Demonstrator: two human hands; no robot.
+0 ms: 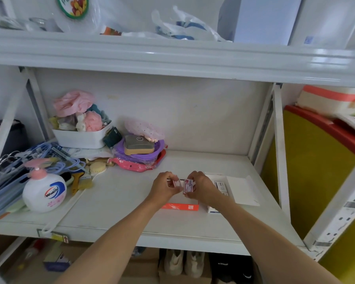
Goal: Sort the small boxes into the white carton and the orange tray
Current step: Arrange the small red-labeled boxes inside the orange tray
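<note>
Where legible, "Walch" on bottle (43,192)

Both bare forearms reach forward and up from the bottom of the view, converging toward the middle. The left hand (166,186) is curled, knuckles up, its fingertips pinching a small box (177,183) on its right side. The right hand (201,186) mirrors it, fingers bent and closed around a second small box (188,186). The two hands sit close together, nearly touching, wrists slightly bent inward.
</note>
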